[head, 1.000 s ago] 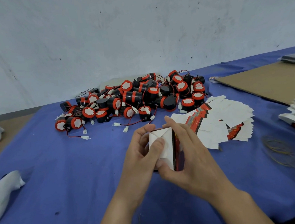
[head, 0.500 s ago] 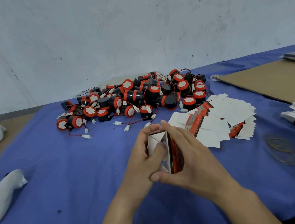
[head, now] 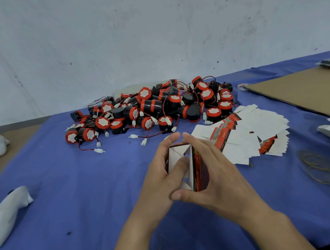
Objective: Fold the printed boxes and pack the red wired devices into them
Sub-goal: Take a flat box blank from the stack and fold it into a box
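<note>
Centre taken: left hand [head: 158, 182] and right hand [head: 221, 175] gripping half-folded box [head: 175, 158]. Wide bare blue cloth [head: 82, 190] to left of them. Far side blocked by heap of red wired devices [head: 150, 106], with white connectors [head: 99, 150] trailing in front. Right: fanned flat printed boxes [head: 259, 133] just beside, rubber bands [head: 317, 169] beyond, cardboard sheet [head: 299, 92] behind. White bundle [head: 5, 214] at left edge.
</note>
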Demonstrator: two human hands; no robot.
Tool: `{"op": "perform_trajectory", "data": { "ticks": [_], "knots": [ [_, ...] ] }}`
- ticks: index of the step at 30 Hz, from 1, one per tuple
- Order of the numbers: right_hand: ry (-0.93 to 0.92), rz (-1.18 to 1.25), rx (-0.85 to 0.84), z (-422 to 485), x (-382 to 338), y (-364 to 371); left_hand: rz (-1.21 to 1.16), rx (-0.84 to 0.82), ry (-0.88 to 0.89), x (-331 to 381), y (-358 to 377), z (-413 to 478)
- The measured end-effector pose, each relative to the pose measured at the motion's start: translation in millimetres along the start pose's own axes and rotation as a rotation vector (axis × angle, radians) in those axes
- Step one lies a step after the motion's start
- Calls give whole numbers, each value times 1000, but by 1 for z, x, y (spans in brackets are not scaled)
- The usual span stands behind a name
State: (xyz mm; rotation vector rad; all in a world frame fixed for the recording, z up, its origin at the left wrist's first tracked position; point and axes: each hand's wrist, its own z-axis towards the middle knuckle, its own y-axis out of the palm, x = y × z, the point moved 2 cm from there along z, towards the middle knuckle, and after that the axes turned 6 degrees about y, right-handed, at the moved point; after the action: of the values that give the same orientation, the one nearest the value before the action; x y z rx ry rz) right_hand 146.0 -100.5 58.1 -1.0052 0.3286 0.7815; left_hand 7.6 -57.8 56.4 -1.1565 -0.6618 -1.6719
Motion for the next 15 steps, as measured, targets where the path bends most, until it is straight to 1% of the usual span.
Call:
{"op": "perform_trajectory", "data": {
  "ticks": [7, 15],
  "knots": [
    [43, 62, 20, 0, 3, -2, -108, 4, -9, -1, 0, -1],
    [115, 62, 8, 0, 11, -4, -210, 107, -16, -1, -5, 3]
  ]
}}
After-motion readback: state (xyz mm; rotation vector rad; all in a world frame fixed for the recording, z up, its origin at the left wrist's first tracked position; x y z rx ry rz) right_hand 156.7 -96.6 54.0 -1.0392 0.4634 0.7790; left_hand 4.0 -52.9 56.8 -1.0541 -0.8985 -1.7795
